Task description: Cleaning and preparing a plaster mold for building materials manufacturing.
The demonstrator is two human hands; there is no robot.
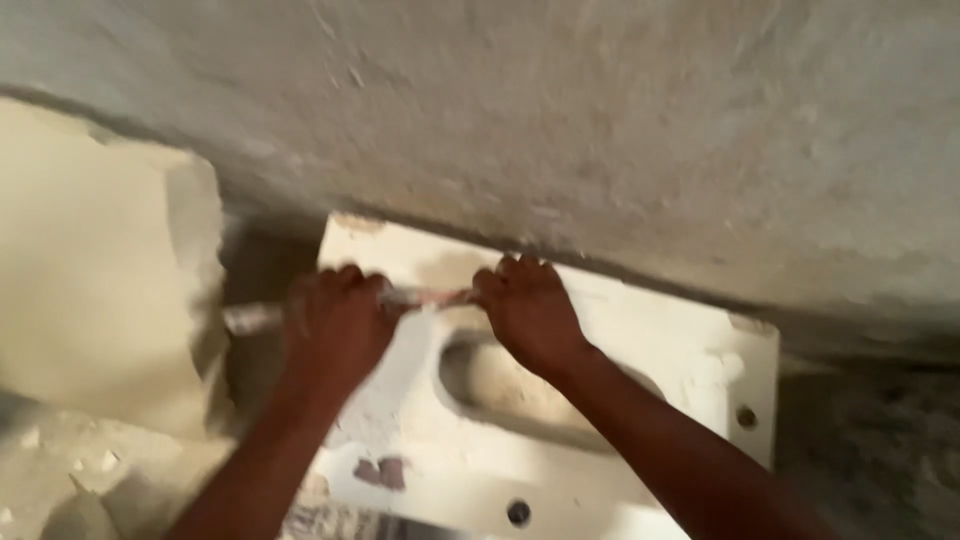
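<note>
My left hand (335,325) and my right hand (530,310) both grip a thin rod-like tool (428,297) that spans between them, its pale end (250,318) sticking out left of my left hand. The tool lies across a white ceramic fixture (690,350) with an oval hollow (500,385) and small round holes (518,512). The fixture sits against a rough grey plastered wall (600,130). The picture is blurred, so the tool's exact kind is unclear.
A broken pale slab or plaster block (90,260) stands at the left, with rubble and chips (70,470) below it. Dark rough ground (860,440) lies right of the fixture. A reddish patch (378,471) marks the fixture's near edge.
</note>
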